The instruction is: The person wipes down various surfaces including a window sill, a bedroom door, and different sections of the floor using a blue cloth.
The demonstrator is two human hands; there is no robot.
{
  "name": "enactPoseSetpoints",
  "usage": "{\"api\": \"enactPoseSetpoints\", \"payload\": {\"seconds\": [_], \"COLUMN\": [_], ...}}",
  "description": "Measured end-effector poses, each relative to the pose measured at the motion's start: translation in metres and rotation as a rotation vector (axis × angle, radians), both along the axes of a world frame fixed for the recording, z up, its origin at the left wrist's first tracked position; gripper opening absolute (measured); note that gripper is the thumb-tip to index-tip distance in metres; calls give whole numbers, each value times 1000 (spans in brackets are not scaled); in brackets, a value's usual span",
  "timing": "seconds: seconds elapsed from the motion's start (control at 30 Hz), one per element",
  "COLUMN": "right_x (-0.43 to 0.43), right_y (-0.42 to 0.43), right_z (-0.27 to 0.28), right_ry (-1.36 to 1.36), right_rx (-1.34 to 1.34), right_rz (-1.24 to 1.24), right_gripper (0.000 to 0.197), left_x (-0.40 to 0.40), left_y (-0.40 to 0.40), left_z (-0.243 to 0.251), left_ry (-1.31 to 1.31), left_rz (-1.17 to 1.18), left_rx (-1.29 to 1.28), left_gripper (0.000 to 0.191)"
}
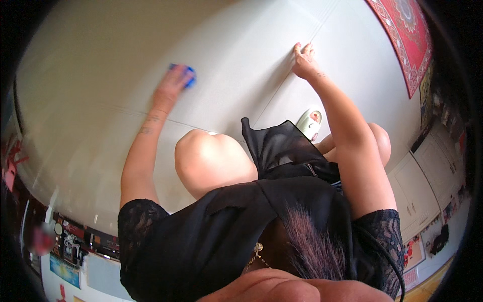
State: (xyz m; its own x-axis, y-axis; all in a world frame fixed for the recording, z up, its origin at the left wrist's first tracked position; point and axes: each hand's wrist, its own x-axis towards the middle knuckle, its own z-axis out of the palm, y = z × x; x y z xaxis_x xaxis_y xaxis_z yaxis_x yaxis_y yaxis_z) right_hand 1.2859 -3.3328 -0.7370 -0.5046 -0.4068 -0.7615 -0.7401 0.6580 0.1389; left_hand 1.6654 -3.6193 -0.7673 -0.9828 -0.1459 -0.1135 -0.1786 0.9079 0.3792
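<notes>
My left hand (174, 83) is pressed down over a blue cloth or pad (191, 77) on the pale tiled floor (234, 49). Both the hand and the blue thing are blurred, and the palm hides much of the latter. Off to the right, my right hand (305, 64) rests its fingertips on the floor beside a tile joint. Its visible fingers are somewhat spread and hold nothing.
My bare knee (211, 160) and the hanging black garment (281, 145) are close below the hands. A light green slipper (310, 124) is on my foot. A red patterned rug (409, 45) lies at upper right; white cabinets (415, 188) stand at right.
</notes>
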Motion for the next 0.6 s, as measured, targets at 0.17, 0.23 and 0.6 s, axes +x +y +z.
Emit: {"api": "enactPoseSetpoints", "payload": {"seconds": [0.17, 0.23, 0.6], "right_x": [-1, 8, -15], "right_y": [0, 0, 13], "right_z": [-14, -13, -20], "right_ry": [15, -21, -84], "right_rx": [80, -17, -40], "right_rz": [-1, -123, -86], "right_gripper": [69, 71, 83], "left_x": [44, 40, 105], "left_y": [-73, -63, 135], "left_z": [-21, -24, 38], "left_ry": [93, -42, -225], "left_rz": [918, 1079, 260], "left_rx": [-111, -255, 156], "left_gripper": [49, 48, 59]}}
